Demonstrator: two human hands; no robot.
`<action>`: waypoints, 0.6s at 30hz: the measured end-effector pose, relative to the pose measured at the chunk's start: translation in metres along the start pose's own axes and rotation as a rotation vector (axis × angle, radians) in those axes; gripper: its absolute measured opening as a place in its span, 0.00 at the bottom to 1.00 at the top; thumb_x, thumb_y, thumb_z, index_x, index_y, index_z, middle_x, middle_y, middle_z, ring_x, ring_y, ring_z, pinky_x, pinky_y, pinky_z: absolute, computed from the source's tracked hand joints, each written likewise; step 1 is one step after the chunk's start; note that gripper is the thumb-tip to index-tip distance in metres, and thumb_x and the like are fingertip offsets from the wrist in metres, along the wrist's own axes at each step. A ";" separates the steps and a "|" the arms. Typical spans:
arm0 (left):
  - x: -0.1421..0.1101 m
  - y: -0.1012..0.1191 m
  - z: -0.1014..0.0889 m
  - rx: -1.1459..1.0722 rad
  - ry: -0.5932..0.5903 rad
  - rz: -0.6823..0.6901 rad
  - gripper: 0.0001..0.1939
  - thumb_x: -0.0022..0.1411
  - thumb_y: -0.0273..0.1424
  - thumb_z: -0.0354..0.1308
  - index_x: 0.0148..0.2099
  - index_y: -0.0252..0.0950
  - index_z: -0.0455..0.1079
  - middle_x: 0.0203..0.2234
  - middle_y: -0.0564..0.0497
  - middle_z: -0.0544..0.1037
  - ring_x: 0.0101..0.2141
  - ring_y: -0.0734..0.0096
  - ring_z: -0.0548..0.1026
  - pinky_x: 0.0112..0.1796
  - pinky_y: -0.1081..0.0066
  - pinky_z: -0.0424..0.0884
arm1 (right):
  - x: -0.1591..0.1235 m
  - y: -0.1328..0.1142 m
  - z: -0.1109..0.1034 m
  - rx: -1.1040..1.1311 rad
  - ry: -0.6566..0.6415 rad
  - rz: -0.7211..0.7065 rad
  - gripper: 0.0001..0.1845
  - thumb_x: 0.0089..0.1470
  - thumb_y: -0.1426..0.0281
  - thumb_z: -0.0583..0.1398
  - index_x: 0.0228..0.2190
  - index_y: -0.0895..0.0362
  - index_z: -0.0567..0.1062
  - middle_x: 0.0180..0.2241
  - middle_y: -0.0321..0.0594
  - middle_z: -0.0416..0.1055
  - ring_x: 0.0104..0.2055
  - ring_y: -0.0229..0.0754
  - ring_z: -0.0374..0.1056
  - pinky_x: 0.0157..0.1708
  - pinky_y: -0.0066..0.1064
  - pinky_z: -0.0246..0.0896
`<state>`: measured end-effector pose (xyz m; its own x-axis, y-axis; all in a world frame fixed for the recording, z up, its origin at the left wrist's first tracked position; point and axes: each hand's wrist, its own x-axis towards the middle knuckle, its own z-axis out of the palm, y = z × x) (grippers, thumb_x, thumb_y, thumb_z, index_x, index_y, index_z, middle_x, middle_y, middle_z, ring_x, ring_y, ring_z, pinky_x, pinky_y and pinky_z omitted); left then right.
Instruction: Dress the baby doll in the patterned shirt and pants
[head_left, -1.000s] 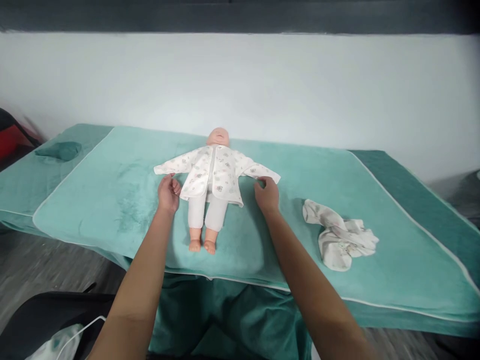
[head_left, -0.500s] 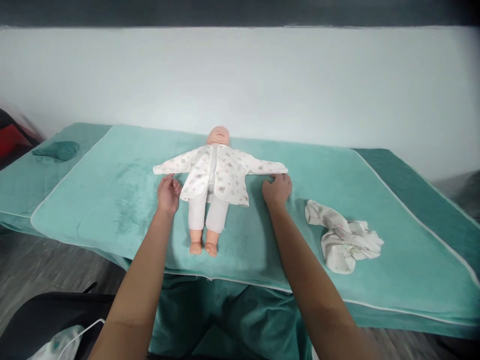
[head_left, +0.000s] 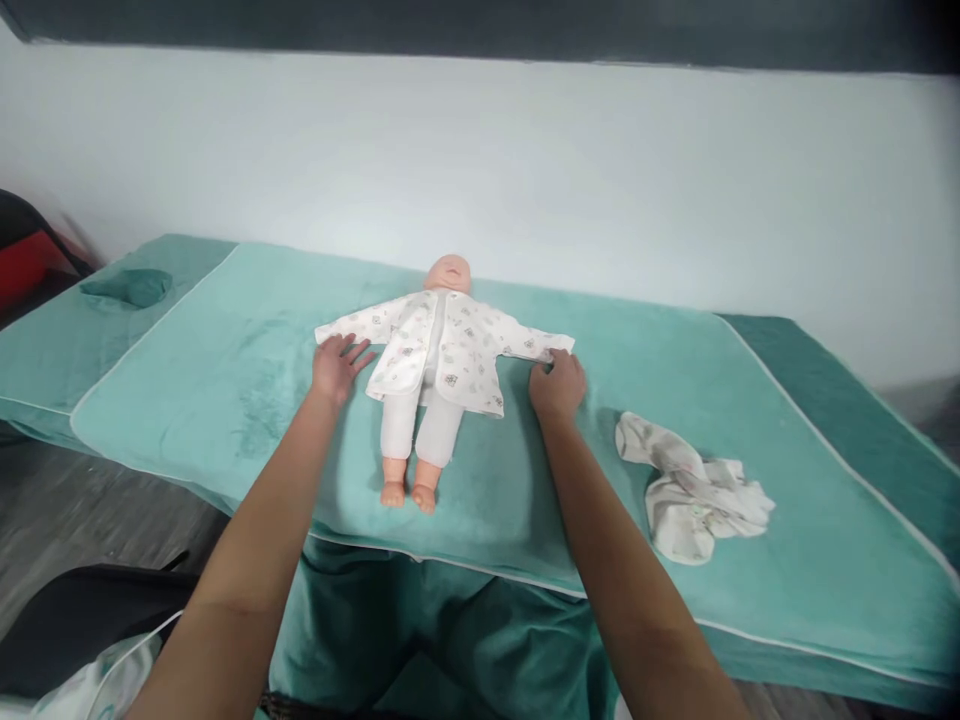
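A baby doll (head_left: 448, 272) lies on its back on a green-covered bed, its bare feet toward me. It wears white trousers and a white printed baby jacket (head_left: 471, 355), which hangs unfastened down the front with both sleeves spread sideways. At the cuff of the sleeve on the left, my left hand (head_left: 337, 368) is open with its fingers spread. My right hand (head_left: 559, 385) has its fingers closed on the edge of the other sleeve near the cuff. The doll's hands are hidden.
A crumpled white printed garment (head_left: 694, 490) lies on the bed (head_left: 810, 570) to the right. The bed has a face hole (head_left: 131, 287) at its left end. A white wall (head_left: 525, 160) stands behind. A black chair (head_left: 82, 620) is at lower left.
My left hand has opened from curled fingers and moved up against the sleeve. My right hand now pinches the other sleeve's edge, whose end looks slightly bent. The view has shifted a little.
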<state>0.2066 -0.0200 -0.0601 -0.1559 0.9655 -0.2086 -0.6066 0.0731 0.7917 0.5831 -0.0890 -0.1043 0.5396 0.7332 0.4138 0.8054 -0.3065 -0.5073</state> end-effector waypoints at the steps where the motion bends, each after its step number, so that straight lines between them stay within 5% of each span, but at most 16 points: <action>1: 0.008 0.003 -0.001 0.013 0.027 0.014 0.14 0.61 0.32 0.61 0.46 0.39 0.60 0.45 0.42 0.74 0.44 0.55 0.82 0.45 0.53 0.80 | -0.001 -0.002 -0.001 0.014 -0.017 0.033 0.23 0.54 0.70 0.54 0.51 0.58 0.74 0.53 0.56 0.73 0.61 0.58 0.62 0.62 0.55 0.54; 4: 0.032 0.012 -0.008 0.174 0.122 0.078 0.16 0.62 0.32 0.59 0.50 0.40 0.59 0.37 0.46 0.74 0.40 0.60 0.81 0.43 0.56 0.79 | -0.002 -0.006 -0.004 0.029 -0.030 0.080 0.26 0.53 0.70 0.55 0.53 0.57 0.74 0.56 0.54 0.73 0.64 0.58 0.61 0.64 0.54 0.52; 7: 0.050 0.020 -0.022 0.583 0.235 0.343 0.19 0.61 0.32 0.60 0.52 0.40 0.62 0.37 0.49 0.73 0.39 0.63 0.78 0.45 0.58 0.76 | -0.003 -0.007 -0.006 0.033 -0.030 0.091 0.27 0.53 0.70 0.55 0.54 0.57 0.75 0.56 0.53 0.73 0.63 0.57 0.62 0.64 0.54 0.53; 9: 0.057 0.024 -0.032 0.857 0.292 0.539 0.14 0.60 0.32 0.62 0.48 0.39 0.67 0.36 0.48 0.73 0.40 0.62 0.75 0.50 0.59 0.71 | -0.002 -0.006 -0.006 0.030 -0.035 0.102 0.27 0.53 0.69 0.55 0.55 0.57 0.74 0.56 0.54 0.73 0.62 0.57 0.63 0.63 0.54 0.54; 12: 0.061 0.025 -0.041 1.051 0.331 0.606 0.07 0.63 0.35 0.59 0.40 0.38 0.70 0.33 0.47 0.74 0.40 0.58 0.73 0.51 0.57 0.68 | -0.001 -0.006 -0.005 0.027 -0.038 0.107 0.28 0.54 0.68 0.55 0.56 0.56 0.74 0.57 0.53 0.73 0.62 0.57 0.64 0.63 0.56 0.54; 18: 0.057 0.018 -0.042 1.152 0.097 0.782 0.09 0.63 0.28 0.56 0.43 0.39 0.76 0.43 0.42 0.79 0.52 0.51 0.72 0.59 0.55 0.63 | -0.001 -0.006 -0.005 0.022 -0.041 0.116 0.28 0.53 0.67 0.55 0.56 0.55 0.74 0.58 0.51 0.73 0.61 0.57 0.64 0.63 0.55 0.54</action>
<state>0.1547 0.0255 -0.0820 -0.2337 0.8335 0.5007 0.6292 -0.2629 0.7314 0.5789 -0.0908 -0.0980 0.6181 0.7178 0.3206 0.7324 -0.3777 -0.5665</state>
